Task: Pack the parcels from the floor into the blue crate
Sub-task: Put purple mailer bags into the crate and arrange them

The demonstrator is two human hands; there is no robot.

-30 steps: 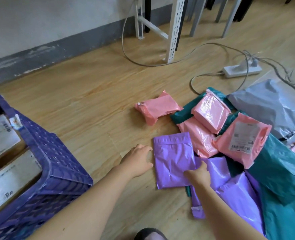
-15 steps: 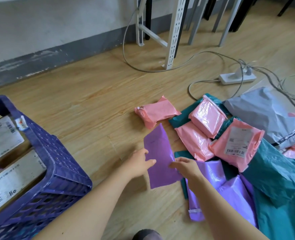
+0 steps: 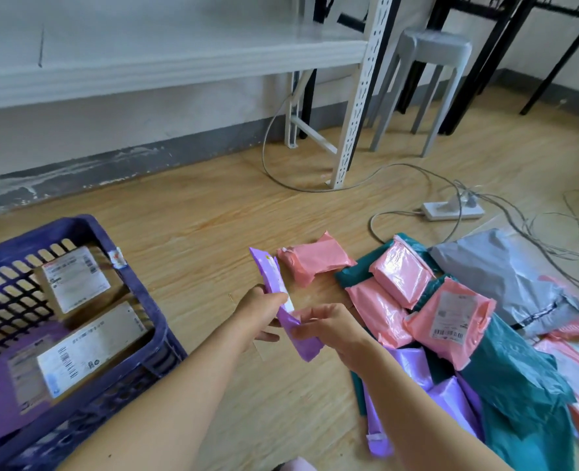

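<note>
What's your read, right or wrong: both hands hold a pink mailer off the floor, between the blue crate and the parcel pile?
Wrong on colour. The head view shows the left hand and right hand holding a purple mailer, not a pink one. The rest stands: it is off the floor, between the blue crate and the parcel pile.

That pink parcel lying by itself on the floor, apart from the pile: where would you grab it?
Probably grip the lone pink parcel from above, across its padded middle: it lies flat with bare floor along both long sides, and its crumpled ends look loose.
</note>
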